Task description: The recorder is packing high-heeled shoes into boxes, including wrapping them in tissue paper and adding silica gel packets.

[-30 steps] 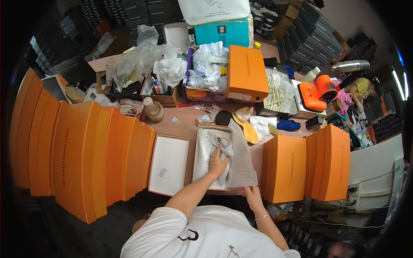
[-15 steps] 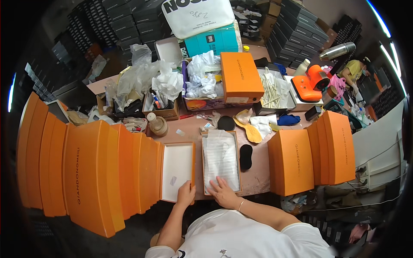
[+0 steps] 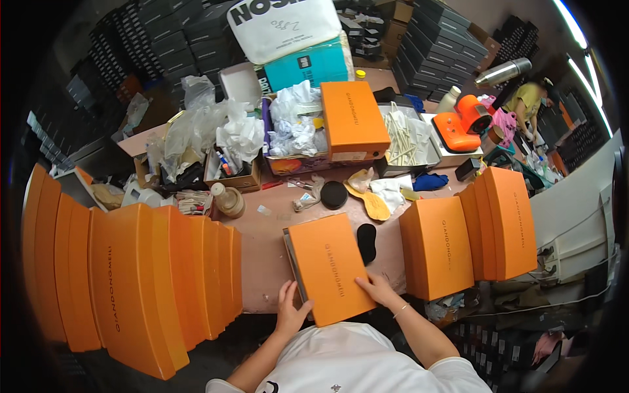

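In front of me, an orange shoebox lid [image 3: 331, 265] lies over the tray I was facing, slightly turned, and it hides the white wrapping inside. A pale strip shows along its left edge; whether the lid sits fully down, I cannot tell. My left hand [image 3: 290, 309] grips the lid's near left side, thumb toward the top. On the near right edge, my right hand [image 3: 380, 290] holds it with fingertips on the top face. A black, shoe-sole-shaped piece [image 3: 367, 243] lies just right of the lid.
Orange shoeboxes [image 3: 131, 281] stand in a row at the left, and more orange boxes [image 3: 438, 249] at the right. Behind are a glass bottle [image 3: 228, 201], a round black tin [image 3: 334, 195], a yellow insole [image 3: 375, 205], a carton of crumpled paper [image 3: 295, 164] and an orange device [image 3: 458, 131].
The lid has come from the left onto the paper-filled box, covering it. My left hand moved right with it; my right hand left the paper and took the lid's right edge.
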Demonstrator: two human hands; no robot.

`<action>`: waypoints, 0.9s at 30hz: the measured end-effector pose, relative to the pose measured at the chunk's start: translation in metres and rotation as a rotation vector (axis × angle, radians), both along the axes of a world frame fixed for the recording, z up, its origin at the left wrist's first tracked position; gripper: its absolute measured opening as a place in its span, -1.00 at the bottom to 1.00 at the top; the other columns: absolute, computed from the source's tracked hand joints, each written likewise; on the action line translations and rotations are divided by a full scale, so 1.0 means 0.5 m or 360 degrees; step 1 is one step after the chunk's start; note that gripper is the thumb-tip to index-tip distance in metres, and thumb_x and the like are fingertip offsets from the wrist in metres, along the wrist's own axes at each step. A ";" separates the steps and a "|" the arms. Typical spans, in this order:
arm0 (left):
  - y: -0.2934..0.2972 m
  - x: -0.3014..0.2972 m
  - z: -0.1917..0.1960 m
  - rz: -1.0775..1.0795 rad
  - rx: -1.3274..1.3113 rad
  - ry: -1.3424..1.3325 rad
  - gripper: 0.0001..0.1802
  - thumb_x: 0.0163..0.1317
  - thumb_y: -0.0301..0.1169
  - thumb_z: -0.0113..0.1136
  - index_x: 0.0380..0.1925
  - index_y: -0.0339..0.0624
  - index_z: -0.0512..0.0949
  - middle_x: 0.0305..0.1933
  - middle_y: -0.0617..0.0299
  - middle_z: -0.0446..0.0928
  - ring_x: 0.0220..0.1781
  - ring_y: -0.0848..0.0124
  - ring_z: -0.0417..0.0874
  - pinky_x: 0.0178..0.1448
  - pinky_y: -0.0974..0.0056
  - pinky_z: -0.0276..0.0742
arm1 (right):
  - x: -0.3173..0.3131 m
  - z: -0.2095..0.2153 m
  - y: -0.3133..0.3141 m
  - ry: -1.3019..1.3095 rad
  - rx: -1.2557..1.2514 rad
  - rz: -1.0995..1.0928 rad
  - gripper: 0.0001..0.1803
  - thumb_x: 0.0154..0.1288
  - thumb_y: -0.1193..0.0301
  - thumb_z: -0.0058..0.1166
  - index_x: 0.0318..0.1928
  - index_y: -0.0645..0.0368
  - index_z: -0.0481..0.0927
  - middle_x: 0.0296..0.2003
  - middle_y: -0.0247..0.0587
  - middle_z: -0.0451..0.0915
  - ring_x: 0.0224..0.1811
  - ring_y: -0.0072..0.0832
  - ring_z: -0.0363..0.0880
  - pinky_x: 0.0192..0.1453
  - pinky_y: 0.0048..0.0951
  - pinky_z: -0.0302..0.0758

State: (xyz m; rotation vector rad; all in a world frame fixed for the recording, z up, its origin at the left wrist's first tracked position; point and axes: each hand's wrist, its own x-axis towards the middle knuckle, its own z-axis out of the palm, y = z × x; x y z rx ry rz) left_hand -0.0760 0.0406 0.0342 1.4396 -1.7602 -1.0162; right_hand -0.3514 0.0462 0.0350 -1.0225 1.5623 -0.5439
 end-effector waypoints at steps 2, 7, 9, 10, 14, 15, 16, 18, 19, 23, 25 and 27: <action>-0.004 0.002 -0.072 0.0263 0.0664 0.0805 -0.48 0.37 -0.17 0.07 0.16 -0.35 0.37 0.00 -0.04 0.51 0.09 0.15 0.53 0.20 0.19 0.39 | 0.055 -0.019 -0.008 0.0329 -0.0467 -0.0019 -0.47 0.36 0.07 0.01 0.03 0.32 0.55 -0.21 0.11 0.61 -0.20 -0.18 0.60 -0.06 -0.26 0.48; -0.057 0.032 -0.157 0.0131 0.0929 0.0421 -0.41 0.39 -0.04 -0.03 0.05 -0.45 0.46 0.14 0.01 0.47 0.13 0.24 0.48 0.19 0.21 0.35 | 0.066 -0.074 -0.060 0.0342 -0.0105 -0.0109 -0.40 0.34 -0.03 -0.02 0.01 0.31 0.58 0.00 0.30 0.45 0.09 0.00 0.45 0.12 -0.19 0.39; -0.056 0.039 -0.181 0.0237 0.1265 0.0746 -0.40 0.41 -0.03 -0.04 0.12 -0.41 0.43 0.19 0.07 0.44 0.22 0.27 0.42 0.27 0.24 0.29 | 0.059 -0.098 -0.039 0.0311 -0.0331 -0.0036 -0.36 0.31 -0.03 0.02 0.16 0.25 0.47 0.16 0.31 0.30 0.27 0.02 0.26 0.27 -0.17 0.28; -0.055 0.033 -0.166 0.0290 0.1256 0.0947 -0.39 0.41 -0.03 -0.05 0.15 -0.40 0.40 0.21 0.08 0.42 0.24 0.29 0.40 0.29 0.24 0.27 | 0.058 -0.112 -0.028 0.0296 -0.0454 -0.0009 -0.32 0.30 -0.03 0.04 0.23 0.22 0.42 0.24 0.31 0.23 0.36 0.03 0.16 0.35 -0.16 0.23; -0.039 0.011 -0.070 0.0228 0.1123 0.1348 -0.29 0.40 0.03 -0.06 0.28 -0.37 0.26 0.29 0.10 0.35 0.31 0.32 0.33 0.38 0.26 0.19 | 0.061 0.049 -0.005 -0.0182 -0.0560 0.0110 -0.09 0.22 0.13 0.18 0.45 0.12 0.01 0.39 0.28 -0.07 0.47 -0.01 -0.09 0.48 -0.21 -0.03; -0.056 -0.009 -0.038 0.0156 0.0962 0.1360 -0.28 0.39 0.03 -0.05 0.28 -0.37 0.25 0.29 0.09 0.35 0.31 0.32 0.34 0.38 0.26 0.19 | 0.034 0.077 -0.027 -0.0153 -0.0723 0.0086 -0.11 0.21 0.18 0.17 0.45 0.13 0.02 0.38 0.21 -0.01 0.46 -0.07 -0.03 0.46 -0.23 0.01; -0.077 -0.031 0.016 0.0101 0.0794 0.1367 -0.27 0.39 0.03 -0.04 0.29 -0.38 0.23 0.29 0.08 0.35 0.32 0.31 0.34 0.38 0.26 0.20 | 0.005 0.120 -0.063 -0.0136 -0.0885 0.0075 -0.12 0.21 0.23 0.16 0.45 0.14 0.02 0.37 0.14 0.05 0.44 -0.13 0.04 0.45 -0.25 0.06; -0.136 -0.082 0.154 -0.0030 0.0139 0.1278 -0.21 0.34 0.04 0.05 0.33 -0.36 0.18 0.26 0.05 0.37 0.29 0.30 0.36 0.37 0.23 0.21 | -0.039 0.240 -0.141 -0.1005 -0.0662 -0.0251 -0.14 0.21 0.25 0.13 0.44 0.13 0.02 0.30 -0.03 0.23 0.36 -0.25 0.21 0.38 -0.32 0.19; -0.148 -0.107 0.219 -0.0004 -0.0007 0.1294 -0.19 0.30 0.01 0.12 0.35 -0.34 0.16 0.25 0.03 0.36 0.26 0.28 0.38 0.34 0.21 0.26 | -0.071 0.263 -0.202 -0.1057 -0.0770 -0.0283 -0.15 0.22 0.23 0.11 0.43 0.14 0.02 0.26 -0.07 0.29 0.30 -0.30 0.29 0.33 -0.35 0.26; -0.110 -0.126 0.329 0.0038 -0.0345 0.1158 -0.18 0.17 -0.12 0.33 0.32 -0.31 0.23 0.24 -0.03 0.36 0.21 0.24 0.44 0.24 0.17 0.41 | -0.210 0.356 -0.477 -0.1178 -0.0705 -0.0225 -0.27 0.25 0.13 0.06 0.34 0.17 0.17 0.18 -0.11 0.38 0.20 -0.36 0.42 0.24 -0.31 0.38; -0.072 -0.103 0.350 0.0119 -0.0493 0.0780 -0.23 0.19 -0.15 0.31 0.28 -0.35 0.27 0.29 -0.02 0.29 0.27 0.25 0.39 0.28 0.18 0.38 | -0.288 0.341 -0.612 -0.1116 -0.0456 -0.0264 -0.36 0.26 0.11 0.04 0.26 0.17 0.29 0.18 -0.09 0.39 0.20 -0.34 0.42 0.22 -0.25 0.38; -0.021 -0.060 0.373 0.0324 -0.0614 0.0453 -0.33 0.23 -0.22 0.27 0.23 -0.38 0.32 0.33 -0.02 0.25 0.31 0.23 0.36 0.32 0.16 0.35 | -0.298 0.331 -0.679 -0.0751 -0.0369 -0.0270 -0.39 0.26 0.10 0.00 0.22 0.18 0.35 0.18 -0.07 0.39 0.19 -0.30 0.43 0.19 -0.22 0.39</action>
